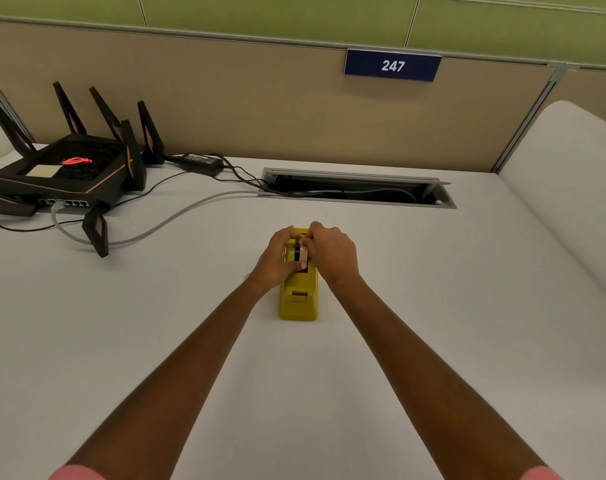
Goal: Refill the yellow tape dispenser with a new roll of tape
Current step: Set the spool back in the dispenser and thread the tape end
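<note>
Two bare hands are held over the far end of a yellow tape dispenser (298, 296), which stands near the middle of the white counter (433, 306) with its long axis running away from the viewer. The left hand (277, 259) is curled against the dispenser's left side, and the right hand (332, 254) is closed over its top right. Between the fingertips of both hands a pale tape roll (303, 256) on a dark hub is pinched, sitting at the dispenser's open well; how far it is seated cannot be told. Each grip is narrow and closed on the roll. The near end of the dispenser is left uncovered, and a small rectangular recess is seen there.

At the far left of the counter a black router (62, 174) with upright antennas and a red glowing mark is placed, with a grey cable (176, 216) and black leads run toward an open cable tray (357, 188) set in the counter. On the beige partition behind, a blue sign (392, 65) reading 247 is fixed.
</note>
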